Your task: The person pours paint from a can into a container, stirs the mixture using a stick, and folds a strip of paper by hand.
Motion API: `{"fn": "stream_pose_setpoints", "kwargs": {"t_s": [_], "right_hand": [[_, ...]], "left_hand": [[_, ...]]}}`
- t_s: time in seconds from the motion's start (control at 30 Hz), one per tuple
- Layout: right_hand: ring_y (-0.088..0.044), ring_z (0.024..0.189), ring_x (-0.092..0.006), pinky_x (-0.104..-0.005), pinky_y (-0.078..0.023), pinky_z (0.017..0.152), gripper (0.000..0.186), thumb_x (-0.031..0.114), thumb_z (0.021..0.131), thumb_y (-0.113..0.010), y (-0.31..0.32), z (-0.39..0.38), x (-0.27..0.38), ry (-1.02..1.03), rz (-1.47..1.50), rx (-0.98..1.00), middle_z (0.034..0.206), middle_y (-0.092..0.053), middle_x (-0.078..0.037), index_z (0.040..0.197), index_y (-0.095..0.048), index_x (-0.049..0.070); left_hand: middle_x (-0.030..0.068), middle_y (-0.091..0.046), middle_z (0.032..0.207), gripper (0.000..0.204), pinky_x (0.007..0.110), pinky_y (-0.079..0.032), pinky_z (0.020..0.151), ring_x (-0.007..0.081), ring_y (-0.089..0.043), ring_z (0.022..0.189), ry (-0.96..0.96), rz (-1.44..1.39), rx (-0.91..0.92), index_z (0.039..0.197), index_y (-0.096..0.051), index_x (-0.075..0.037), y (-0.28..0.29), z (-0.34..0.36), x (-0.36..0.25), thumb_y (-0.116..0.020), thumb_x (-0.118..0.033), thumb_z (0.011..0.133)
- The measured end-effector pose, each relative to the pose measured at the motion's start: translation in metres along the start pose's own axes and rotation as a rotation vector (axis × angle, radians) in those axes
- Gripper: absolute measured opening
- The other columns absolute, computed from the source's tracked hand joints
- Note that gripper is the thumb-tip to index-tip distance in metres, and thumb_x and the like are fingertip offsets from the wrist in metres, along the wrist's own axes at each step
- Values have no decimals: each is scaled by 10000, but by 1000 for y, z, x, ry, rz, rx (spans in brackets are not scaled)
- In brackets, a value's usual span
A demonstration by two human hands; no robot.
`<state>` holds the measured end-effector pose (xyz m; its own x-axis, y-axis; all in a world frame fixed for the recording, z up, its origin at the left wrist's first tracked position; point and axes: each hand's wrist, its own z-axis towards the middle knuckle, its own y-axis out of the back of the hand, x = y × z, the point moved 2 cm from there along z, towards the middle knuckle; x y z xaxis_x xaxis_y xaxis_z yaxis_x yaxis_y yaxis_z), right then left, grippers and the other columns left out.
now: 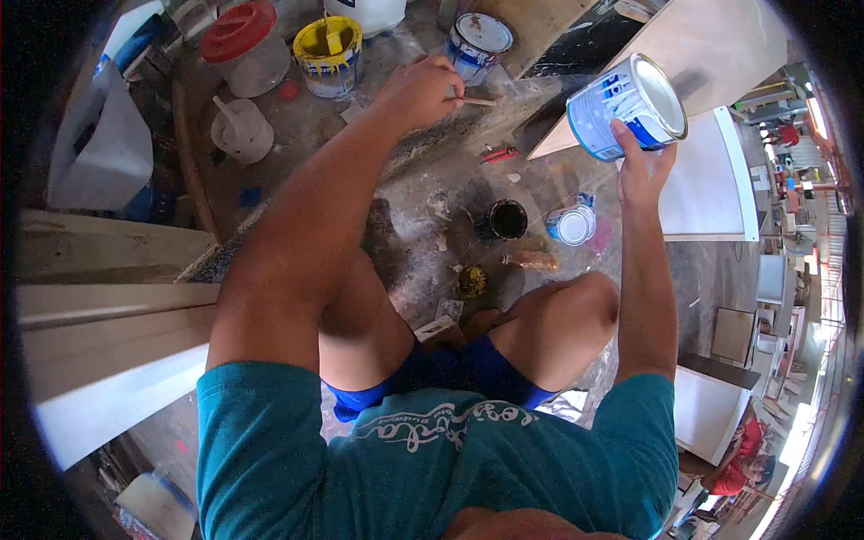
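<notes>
Right hand (642, 175) is clasping a white-and-blue paint can (621, 108) above the floor (535, 180), thumb lying across its side, apparently for steadiness; left hand (418, 90) is pinching a thin stick (480, 102), leaving one end jutting free.

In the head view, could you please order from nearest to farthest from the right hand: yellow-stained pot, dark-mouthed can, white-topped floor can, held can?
From the right hand:
1. Held can: in its grip
2. White-topped floor can: lower left
3. Dark-mouthed can: further left
4. Yellow-stained pot: lowest of these, far left
</notes>
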<state>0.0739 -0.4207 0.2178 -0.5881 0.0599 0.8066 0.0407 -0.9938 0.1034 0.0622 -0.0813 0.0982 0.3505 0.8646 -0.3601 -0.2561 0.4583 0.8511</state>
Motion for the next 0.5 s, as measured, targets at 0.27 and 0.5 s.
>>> {"fn": "stream_pose_setpoints", "kwargs": {"t_s": [0.27,0.5], "right_hand": [[-657,1131,-244,-386,-544,965,757,74,740,-919,-7,-13,-22,-8,-89,42,1286,-646,-185,1368,-515,-48],[-663,1125,-240,-373,-534,981,730,48,729,-919,-18,-8,-45,31,-251,111,1257,-663,-167,1345,-542,-53]], "left_hand": [[175,-732,987,270,502,-566,847,383,-715,928,321,-99,-132,1033,-719,-91,24,11,-5,-750,-307,874],[233,-740,975,369,508,-554,864,422,-723,948,523,-151,-185,1107,-664,-36,20,4,25,-646,-357,926]]}}
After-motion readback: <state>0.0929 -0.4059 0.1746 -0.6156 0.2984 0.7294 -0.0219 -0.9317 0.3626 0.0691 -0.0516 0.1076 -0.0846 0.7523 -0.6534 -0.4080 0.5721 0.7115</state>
